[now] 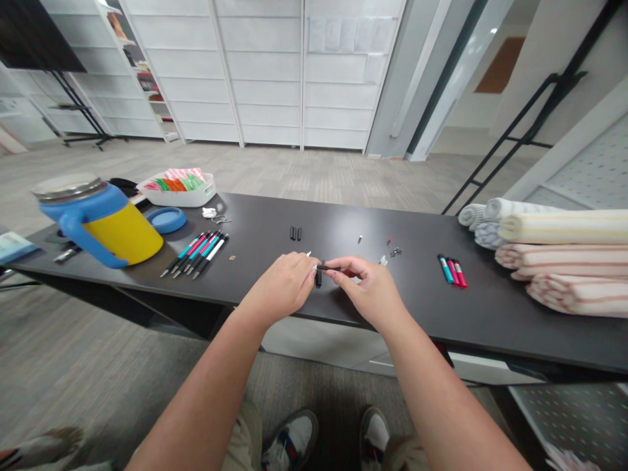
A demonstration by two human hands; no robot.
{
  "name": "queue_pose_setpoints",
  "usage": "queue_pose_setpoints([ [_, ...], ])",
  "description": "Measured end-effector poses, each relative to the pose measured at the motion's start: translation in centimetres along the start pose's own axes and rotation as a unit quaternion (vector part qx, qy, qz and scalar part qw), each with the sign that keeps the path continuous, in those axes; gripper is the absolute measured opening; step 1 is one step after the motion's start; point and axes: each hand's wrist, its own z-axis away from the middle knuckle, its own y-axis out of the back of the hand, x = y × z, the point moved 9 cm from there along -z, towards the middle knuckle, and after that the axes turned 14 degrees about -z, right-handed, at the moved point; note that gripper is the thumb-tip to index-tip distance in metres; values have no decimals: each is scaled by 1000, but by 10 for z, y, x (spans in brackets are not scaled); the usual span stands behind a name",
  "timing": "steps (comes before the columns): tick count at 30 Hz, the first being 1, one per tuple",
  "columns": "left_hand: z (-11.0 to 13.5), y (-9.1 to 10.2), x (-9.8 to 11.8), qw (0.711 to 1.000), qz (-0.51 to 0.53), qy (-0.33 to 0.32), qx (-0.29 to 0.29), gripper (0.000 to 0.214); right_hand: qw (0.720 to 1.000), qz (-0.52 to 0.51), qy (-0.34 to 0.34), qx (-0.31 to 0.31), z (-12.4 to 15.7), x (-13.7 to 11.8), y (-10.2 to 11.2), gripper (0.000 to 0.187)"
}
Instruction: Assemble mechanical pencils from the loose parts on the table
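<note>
Both of my hands meet over the front edge of the dark table. My left hand (283,282) is closed around a slim white pen part, mostly covered by the fingers, with a bit of white showing at the knuckles. Between thumb and index finger, my right hand (371,288) pinches a thin black pen part (328,267), whose left end meets the white one. Just below them a short black piece (318,280) is visible; I cannot tell whether it lies on the table or is held. Farther back lie several small black pieces (295,233).
Assembled pens (196,254) lie in a row at left, near a blue-and-yellow mug (122,229), its blue lid (167,220) and a white basket (189,195). Rightward are small springs (396,252), coloured pen barrels (452,271) and rolled towels (574,258). The dark table (343,216) is narrow.
</note>
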Motion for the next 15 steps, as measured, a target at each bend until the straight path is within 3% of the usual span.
queue_pose_setpoints([
  [7, -1, -2, 0, 1000, -19, -5, -6, 31, 996, 89, 20, -11, 1, -5, 1, 19],
  [15, -1, -3, -2, 1000, -23, -5, 0, 31, 974, 210, 77, -40, 2, -11, -9, 41],
])
